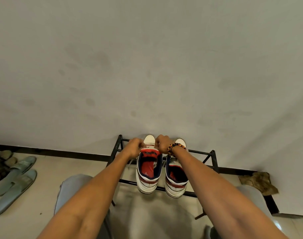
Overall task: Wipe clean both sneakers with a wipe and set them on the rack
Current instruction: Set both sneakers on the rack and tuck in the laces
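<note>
With both sneakers already on the rack (214, 167), your left hand (136, 147) and right hand (162, 143) pinch the left sneaker (148, 173) at its tongue, so straighten it gently beside the right sneaker (176, 180).

No text can be read. The tongue label of the left sneaker (148, 168) and its red insole carry marks, too blurred.

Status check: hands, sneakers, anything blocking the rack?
Left hand and right hand both pinching at the laces of the left sneaker. Right sneaker beside it, both on the rack. No wipe in view, nothing blocking.
</note>
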